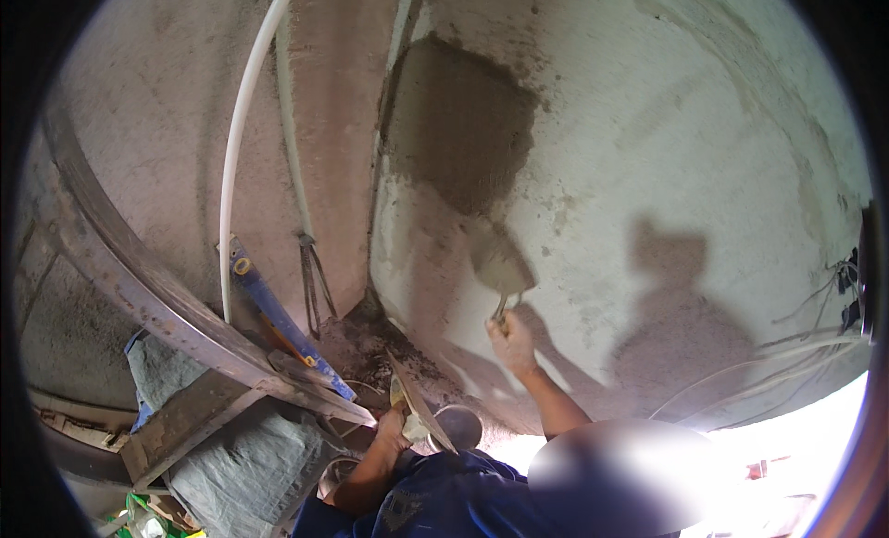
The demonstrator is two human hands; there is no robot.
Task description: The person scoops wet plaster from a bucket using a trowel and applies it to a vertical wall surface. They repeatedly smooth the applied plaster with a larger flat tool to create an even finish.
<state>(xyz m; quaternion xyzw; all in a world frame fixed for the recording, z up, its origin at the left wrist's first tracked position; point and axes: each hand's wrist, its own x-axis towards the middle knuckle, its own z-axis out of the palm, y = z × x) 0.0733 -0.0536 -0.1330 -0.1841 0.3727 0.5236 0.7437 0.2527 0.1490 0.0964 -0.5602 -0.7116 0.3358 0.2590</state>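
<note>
My right hand is wrapped round the handle of a trowel. The trowel's broad blade points up close to the pale wall; I cannot tell whether it touches. Above it a dark, wet-looking patch of mortar covers the wall beside the corner. Low in front of me, my left hand is closed on a flat hand board, seen nearly edge-on and tilted. A round bucket stands just behind that board, partly hidden by it.
A blue spirit level leans at the left, near a curved white pipe. A long metal-edged beam crosses the left side above a grey cloth. Loose cables hang at the right wall.
</note>
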